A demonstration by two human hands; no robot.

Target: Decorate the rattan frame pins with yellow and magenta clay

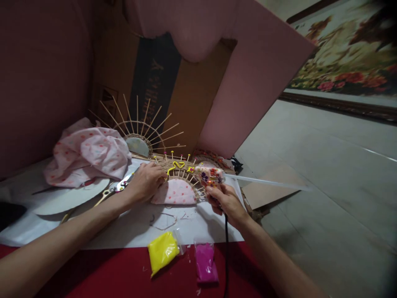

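My right hand [228, 200] grips a flower-patterned hot glue gun [212, 174]. A long clear glue stick [266, 181] sticks out of its back, and its yellow nozzle points left at the craft piece. My left hand [149, 180] has its fingers closed at the left edge of a half-round twine-wrapped craft piece [181, 192], whose lower part is covered in pink dotted cloth. The fingertips are partly hidden. Short sticks with yellow and pink tips stand along the rim. A wavy yellow strip [176, 165] lies across the twine, close to the nozzle.
Behind stands a half-round stick frame [138, 140]. Pink dotted cloth [89, 153], a pale disc [74, 196] and scissors [116, 188] lie left. Yellow [163, 252] and magenta [206, 263] packets lie in front. A black cord [226, 252] hangs from the glue gun. A pink board [254, 74] leans behind.
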